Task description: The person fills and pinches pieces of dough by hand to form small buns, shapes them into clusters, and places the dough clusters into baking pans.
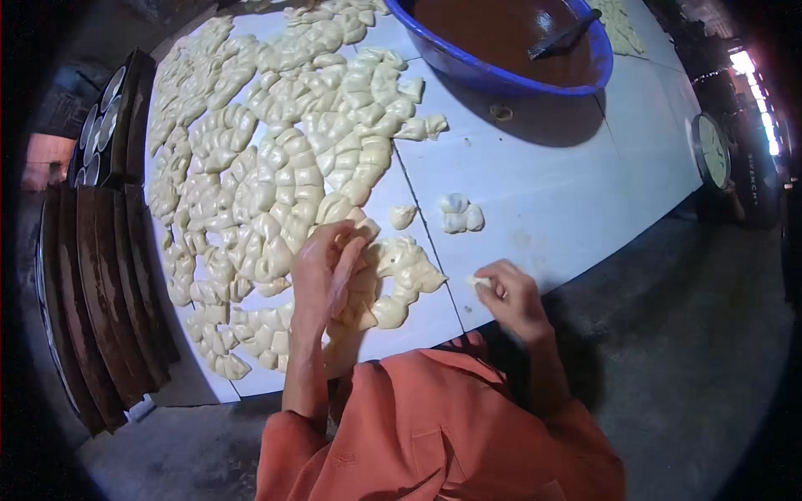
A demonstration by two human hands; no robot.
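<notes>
Pale, glossy dough pieces (284, 179) cover the left part of the white tabletop in joined, lobed strips. My left hand (326, 271) is over their near edge, its fingers curled around a small piece of dough (366, 227) at the fingertips. Beside it lies a curved strip of dough (409, 271). My right hand (514, 301), at the table's front edge, pinches a small white bit of dough (480, 281) between thumb and fingers. Ahead of my hands sit a single dough ball (403, 217) and a small cluster of dough balls (460, 214).
A blue tub (501, 77) of brown liquid stands at the far side, a dark-handled tool (568, 33) leaning in it. Dark trays (100, 292) stand on edge at the left, below round tins (104, 125). A round pan (713, 150) is beyond the table's right edge.
</notes>
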